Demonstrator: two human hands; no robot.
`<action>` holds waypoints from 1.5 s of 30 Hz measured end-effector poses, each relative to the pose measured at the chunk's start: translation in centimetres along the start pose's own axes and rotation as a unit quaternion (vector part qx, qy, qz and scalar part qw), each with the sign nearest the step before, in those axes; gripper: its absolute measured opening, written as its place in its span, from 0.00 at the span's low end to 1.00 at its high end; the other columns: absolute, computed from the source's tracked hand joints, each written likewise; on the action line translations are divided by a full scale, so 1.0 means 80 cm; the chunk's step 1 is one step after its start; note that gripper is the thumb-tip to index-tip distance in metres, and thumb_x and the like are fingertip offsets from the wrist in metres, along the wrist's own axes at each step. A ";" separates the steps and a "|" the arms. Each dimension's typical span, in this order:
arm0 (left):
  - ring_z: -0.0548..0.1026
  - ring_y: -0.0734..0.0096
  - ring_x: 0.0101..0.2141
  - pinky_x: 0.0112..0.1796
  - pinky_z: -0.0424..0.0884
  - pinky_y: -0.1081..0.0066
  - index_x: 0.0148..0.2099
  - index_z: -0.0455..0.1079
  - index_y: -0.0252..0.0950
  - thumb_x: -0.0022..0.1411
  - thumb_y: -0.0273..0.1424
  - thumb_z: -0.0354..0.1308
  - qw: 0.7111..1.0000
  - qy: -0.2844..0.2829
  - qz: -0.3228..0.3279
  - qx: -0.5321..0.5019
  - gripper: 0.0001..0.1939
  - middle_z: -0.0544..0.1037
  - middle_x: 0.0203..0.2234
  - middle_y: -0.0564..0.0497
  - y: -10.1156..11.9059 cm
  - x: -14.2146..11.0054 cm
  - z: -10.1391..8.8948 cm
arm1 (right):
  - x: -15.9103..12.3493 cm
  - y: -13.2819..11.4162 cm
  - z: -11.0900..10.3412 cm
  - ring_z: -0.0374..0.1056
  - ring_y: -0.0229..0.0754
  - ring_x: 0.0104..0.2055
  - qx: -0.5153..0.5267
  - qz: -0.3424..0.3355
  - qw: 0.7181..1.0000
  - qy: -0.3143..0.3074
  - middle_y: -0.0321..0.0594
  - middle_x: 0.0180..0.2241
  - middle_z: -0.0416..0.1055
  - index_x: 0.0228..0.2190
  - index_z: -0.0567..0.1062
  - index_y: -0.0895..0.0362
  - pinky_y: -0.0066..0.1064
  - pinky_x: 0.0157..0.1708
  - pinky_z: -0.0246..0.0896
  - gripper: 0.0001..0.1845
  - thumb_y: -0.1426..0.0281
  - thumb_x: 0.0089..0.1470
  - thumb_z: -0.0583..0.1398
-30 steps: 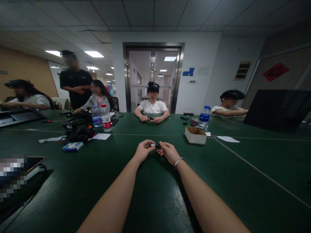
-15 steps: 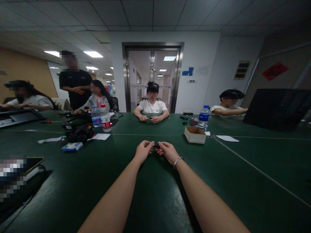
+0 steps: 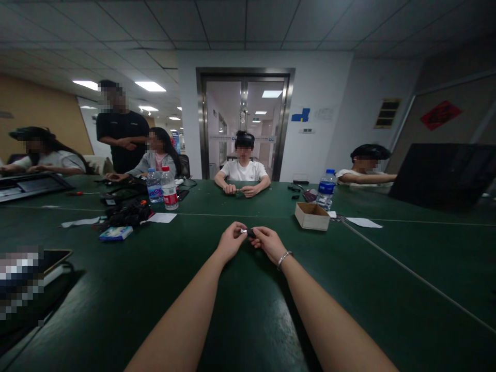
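Observation:
Between my hands is a small black stick [image 3: 250,233] with a shiny silver end, its look like a USB stick, though it is too small to be sure. My left hand [image 3: 231,241] pinches the silver end between thumb and fingers. From the other side my right hand [image 3: 270,244], with a silver bracelet on the wrist, has thumb and fingers closed on the black part. Both hands are just above the green table [image 3: 248,289], and the fingers partly hide the stick.
An open cardboard box [image 3: 312,221] stands to the right, with a water bottle [image 3: 326,190] behind it. At left are two bottles [image 3: 169,194], dark tangled gear [image 3: 129,213] and a blue-white packet [image 3: 116,233]. Across the table sits a person [image 3: 243,170]; other people are at both sides.
The silver end was mostly covered by my left fingers half a second ago and shows again now. Both hands stay in nearly the same place, still on the stick.

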State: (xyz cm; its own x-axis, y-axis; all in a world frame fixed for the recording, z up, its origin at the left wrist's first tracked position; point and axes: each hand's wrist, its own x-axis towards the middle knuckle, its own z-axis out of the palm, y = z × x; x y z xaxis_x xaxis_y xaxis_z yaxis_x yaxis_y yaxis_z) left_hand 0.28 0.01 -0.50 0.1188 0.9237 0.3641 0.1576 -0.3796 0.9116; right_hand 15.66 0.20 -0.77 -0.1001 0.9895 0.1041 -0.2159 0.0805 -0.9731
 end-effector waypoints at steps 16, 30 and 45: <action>0.68 0.75 0.22 0.21 0.60 0.77 0.37 0.64 0.32 0.57 0.45 0.49 0.993 -0.001 -0.114 0.004 0.19 0.70 0.24 0.50 -0.009 0.005 0.002 | 0.003 0.004 -0.003 0.66 0.33 0.20 -0.005 0.003 1.000 -0.002 0.42 0.21 0.71 0.33 0.71 0.64 0.20 0.18 0.61 0.09 0.71 0.50 0.61; 0.69 0.74 0.27 0.29 0.64 0.75 0.36 0.65 0.34 0.58 0.39 0.50 0.997 -0.012 -0.044 0.060 0.13 0.71 0.27 0.51 -0.008 0.004 0.001 | 0.001 0.000 0.001 0.65 0.32 0.20 -0.012 0.008 1.000 0.005 0.41 0.21 0.71 0.33 0.71 0.64 0.20 0.18 0.60 0.08 0.72 0.49 0.61; 0.68 0.74 0.28 0.30 0.63 0.74 0.46 0.62 0.37 0.58 0.35 0.48 0.997 -0.023 -0.042 0.063 0.14 0.70 0.28 0.51 -0.006 0.001 0.004 | 0.004 0.004 -0.001 0.65 0.32 0.20 -0.016 0.001 1.000 -0.004 0.41 0.21 0.71 0.33 0.72 0.64 0.20 0.18 0.60 0.09 0.71 0.50 0.61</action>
State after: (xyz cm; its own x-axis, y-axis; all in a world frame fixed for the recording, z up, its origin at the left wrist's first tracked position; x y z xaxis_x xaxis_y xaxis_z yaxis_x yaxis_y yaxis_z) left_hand 0.55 0.26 -0.96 0.1454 0.9502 0.2757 0.2908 -0.3074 0.9061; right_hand 15.62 0.59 -1.10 -0.1084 0.9888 0.1028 -0.1846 0.0816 -0.9794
